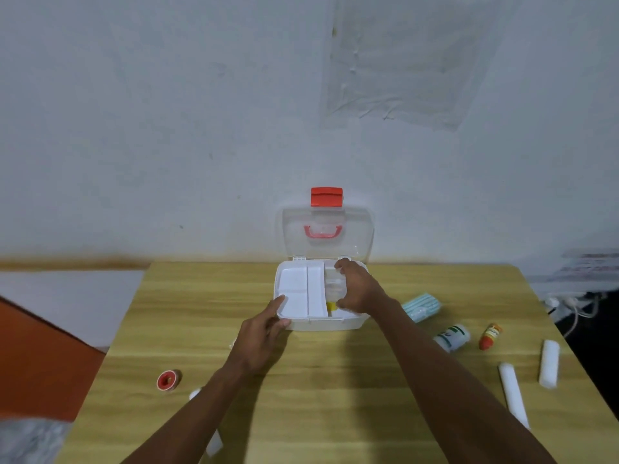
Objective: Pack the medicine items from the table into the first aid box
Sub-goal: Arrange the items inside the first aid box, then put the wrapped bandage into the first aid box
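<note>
The white first aid box (321,324) stands open at the table's far middle, its clear lid (326,232) with a red latch leaning back against the wall. A white divided tray (299,289) fills its left part. My left hand (264,333) grips the box's front left corner. My right hand (356,286) reaches into the box's right side, fingers curled over a clear container with a yellow part (331,306) below it. To the right on the table lie a teal mask pack (422,306), a white bottle (452,336), an orange tube (489,335) and two white rolls (549,363) (512,393).
A red tape roll (169,380) lies at the left on the wooden table (335,396). Small white items (214,443) show beside my left forearm, partly hidden. The wall stands right behind the box. Cables (569,303) hang off the table's right edge.
</note>
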